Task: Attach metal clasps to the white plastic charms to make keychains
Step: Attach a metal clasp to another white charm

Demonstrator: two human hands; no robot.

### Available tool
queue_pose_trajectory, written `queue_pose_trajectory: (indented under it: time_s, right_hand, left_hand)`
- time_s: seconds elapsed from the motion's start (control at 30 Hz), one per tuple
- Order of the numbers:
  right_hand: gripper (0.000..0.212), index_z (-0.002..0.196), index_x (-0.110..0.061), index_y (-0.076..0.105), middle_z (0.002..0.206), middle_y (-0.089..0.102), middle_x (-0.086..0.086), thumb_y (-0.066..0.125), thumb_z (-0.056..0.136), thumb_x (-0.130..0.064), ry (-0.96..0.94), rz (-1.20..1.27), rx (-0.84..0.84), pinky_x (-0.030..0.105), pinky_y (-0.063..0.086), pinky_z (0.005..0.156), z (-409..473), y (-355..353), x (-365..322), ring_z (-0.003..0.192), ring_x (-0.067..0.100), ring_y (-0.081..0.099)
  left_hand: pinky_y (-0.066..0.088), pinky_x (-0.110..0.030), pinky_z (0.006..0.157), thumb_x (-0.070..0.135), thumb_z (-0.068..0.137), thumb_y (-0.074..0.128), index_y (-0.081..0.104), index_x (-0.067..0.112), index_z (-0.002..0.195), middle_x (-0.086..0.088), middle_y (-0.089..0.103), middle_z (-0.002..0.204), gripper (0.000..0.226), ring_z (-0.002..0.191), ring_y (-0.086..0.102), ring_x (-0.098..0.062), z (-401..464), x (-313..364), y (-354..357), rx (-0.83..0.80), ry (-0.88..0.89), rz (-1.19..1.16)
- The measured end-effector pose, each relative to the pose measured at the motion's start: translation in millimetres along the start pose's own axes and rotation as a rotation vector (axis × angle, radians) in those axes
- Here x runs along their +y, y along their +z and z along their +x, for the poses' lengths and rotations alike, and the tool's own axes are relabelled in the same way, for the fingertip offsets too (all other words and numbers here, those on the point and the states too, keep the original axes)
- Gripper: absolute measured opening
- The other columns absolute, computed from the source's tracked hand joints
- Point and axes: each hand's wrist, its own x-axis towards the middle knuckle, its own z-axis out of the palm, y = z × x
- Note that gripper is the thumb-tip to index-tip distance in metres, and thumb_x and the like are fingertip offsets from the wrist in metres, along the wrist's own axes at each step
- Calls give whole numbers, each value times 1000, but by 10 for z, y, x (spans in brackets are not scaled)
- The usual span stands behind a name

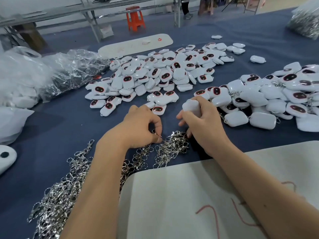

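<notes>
While your right hand (201, 121) holds one white charm (191, 106) up off the desk (72, 118), your left hand (139, 125) pinches a clasp (158, 135) from the near pile of clasps (172, 144), so both parts sit close for joining.

My right hand (202, 121) wraps the white charm (190, 106) so only its blurred top shows; its face is hidden. My left hand (139, 125) covers most of the clasp (159, 135) it pinches. The clasp heap (57, 195) runs off the bottom edge. At upper right, a blurred bag (305, 23), perhaps of metal parts, is cut off.
</notes>
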Motion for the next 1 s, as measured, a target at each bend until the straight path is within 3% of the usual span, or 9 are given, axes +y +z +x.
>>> queue_pose_trajectory:
  time_s: [0.13,0.3,0.4,0.5,0.6,0.73,0.87,0.93,1.0]
  right_hand:
    - [17,84,-21,63,65,58,0,79,83,-25,-18,105,43,31,44,49,-2,-34,12,58,19,51]
    - [2,85,-21,80,63,63,4,79,86,-19,-35,147,6,27,40,51,-1,-25,22,58,16,49]
    - [9,85,-20,82,65,71,-7,78,89,-13,-56,142,-29,13,41,50,7,-31,33,54,1,53]
    - [13,82,-17,81,63,73,-7,77,91,-11,-74,164,-35,8,43,52,9,-35,33,51,0,59]
    - [14,80,-18,80,55,64,-15,76,91,-10,-104,127,-10,10,40,48,6,-23,55,46,1,52]
    - [15,78,-17,76,50,49,-16,74,91,-8,-154,8,12,14,30,44,-4,-14,84,44,2,35]
    - [16,80,-15,75,56,60,4,73,92,-5,-182,-25,-21,23,34,48,-16,-7,74,50,8,41]
    - [14,83,-17,77,53,57,-8,74,91,-6,-207,-50,-3,17,34,49,-22,-1,77,48,3,39]
    - [10,87,-19,79,53,55,-7,76,91,-9,-198,-36,14,17,33,49,-14,-4,85,49,3,37]
  left_hand:
    - [41,-36,98,26,83,85,70,26,74,6,59,101,17,111,40,-19,25,4,31,37,31,-119]
    - [58,-36,78,11,87,79,69,17,81,-2,73,80,13,81,70,-22,140,207,225,498,30,-674]
    - [61,-33,77,4,86,77,74,15,80,-2,75,73,13,72,72,-16,180,266,341,512,34,-866]
    - [61,-40,81,1,88,75,76,12,83,-10,76,79,12,74,70,-18,191,227,396,474,48,-963]
    - [61,-40,80,2,89,75,75,10,85,-11,76,79,9,73,70,-19,163,190,403,437,81,-988]
    - [54,-35,64,9,87,78,74,23,80,-3,73,76,16,70,65,-28,143,152,391,433,119,-735]
    - [46,-15,58,7,85,78,72,24,76,5,70,74,20,62,57,-5,140,164,400,452,152,-651]
    - [49,-20,59,7,84,78,72,22,76,1,70,74,19,63,58,-8,140,170,401,472,150,-670]
    - [53,-33,63,5,85,78,72,22,77,-3,70,74,19,66,63,-20,152,169,395,513,144,-742]
